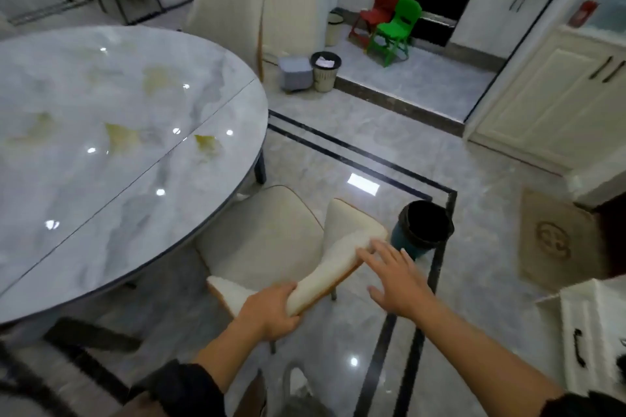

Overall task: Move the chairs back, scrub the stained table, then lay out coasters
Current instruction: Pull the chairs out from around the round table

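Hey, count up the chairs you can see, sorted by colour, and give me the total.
Cream dining chairs: 2, the near chair gripped by the left hand, and the far chair beyond the table
Red plastic chair: 1
Green plastic chair: 1
Total: 4. The blurred shapes at the top left are not counted.

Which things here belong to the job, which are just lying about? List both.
Job: near chair, gripped by left hand, right hand at its backrest; far chair; stained table.
Lying about: green chair, red chair, dark bin, doormat.
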